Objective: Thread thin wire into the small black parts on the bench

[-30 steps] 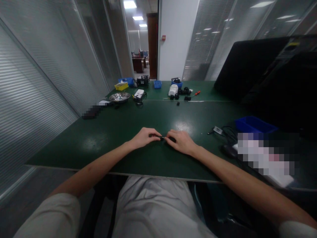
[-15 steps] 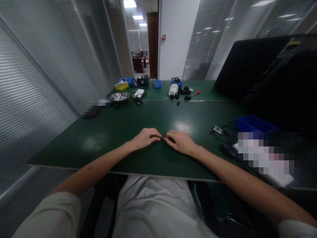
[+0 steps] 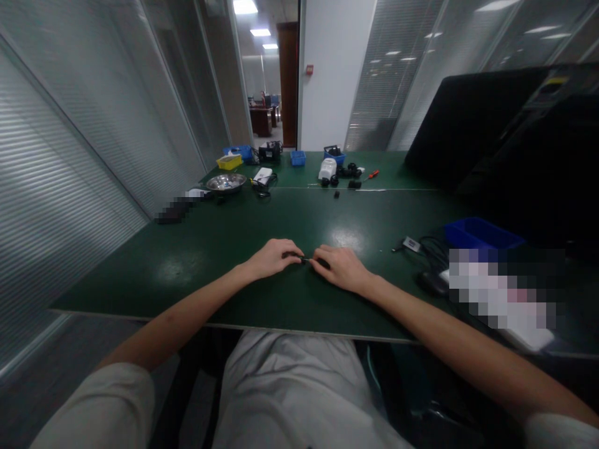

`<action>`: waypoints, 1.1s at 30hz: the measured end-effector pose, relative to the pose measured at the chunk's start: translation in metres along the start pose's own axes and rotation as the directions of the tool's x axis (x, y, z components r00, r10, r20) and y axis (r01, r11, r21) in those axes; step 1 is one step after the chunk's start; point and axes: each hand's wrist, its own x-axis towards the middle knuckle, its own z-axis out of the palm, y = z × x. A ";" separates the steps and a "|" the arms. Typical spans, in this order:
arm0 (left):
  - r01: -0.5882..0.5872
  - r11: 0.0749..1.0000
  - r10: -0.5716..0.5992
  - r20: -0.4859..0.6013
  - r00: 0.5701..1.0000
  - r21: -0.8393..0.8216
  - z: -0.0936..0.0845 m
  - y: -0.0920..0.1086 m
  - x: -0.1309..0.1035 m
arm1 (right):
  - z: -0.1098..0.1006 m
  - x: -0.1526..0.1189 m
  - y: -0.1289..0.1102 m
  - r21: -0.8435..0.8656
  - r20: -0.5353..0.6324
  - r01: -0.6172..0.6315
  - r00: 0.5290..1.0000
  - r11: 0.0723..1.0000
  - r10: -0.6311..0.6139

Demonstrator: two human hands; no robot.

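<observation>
Both hands meet over the green table (image 3: pixel 262 305), fingertips a short gap apart. Between the thumb and fingers of my left hand (image 3: pixel 272 257) is a small black piece (image 3: pixel 303 260), too small to name. My right hand (image 3: pixel 344 267) is closed in a pinch on a thin light-coloured pin-like piece (image 3: pixel 307 259), which spans the gap to the black piece. Whether the two pieces are joined cannot be made out. My right fingers partly hide the thin piece.
Right of my hands are a cable with a grey tag (image 3: pixel 412 244), a black mouse (image 3: pixel 433 283) and a blue tray (image 3: pixel 482 232). Farther back stand a metal bowl (image 3: pixel 226 183), a white box (image 3: pixel 262 177), a red-handled screwdriver (image 3: pixel 373 174) and a small black block (image 3: pixel 337 194).
My left hand has shifted slightly left and away from me with the black piece. More of the thin light piece shows between the hands. My right hand has hardly moved.
</observation>
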 end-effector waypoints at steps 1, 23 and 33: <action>0.008 1.000 -0.008 0.007 1.000 0.000 -0.001 0.000 -0.001 | -0.001 0.000 0.000 -0.010 0.007 0.000 1.000 1.000 0.000; 0.089 0.978 -0.096 -0.029 0.995 -0.187 0.004 0.002 -0.001 | 0.001 -0.002 0.003 0.055 -0.034 0.050 0.998 0.997 -0.048; 0.052 0.995 -0.051 0.009 0.999 -0.080 0.008 0.006 -0.001 | -0.001 0.000 -0.008 -0.119 0.066 0.053 0.997 0.991 -0.046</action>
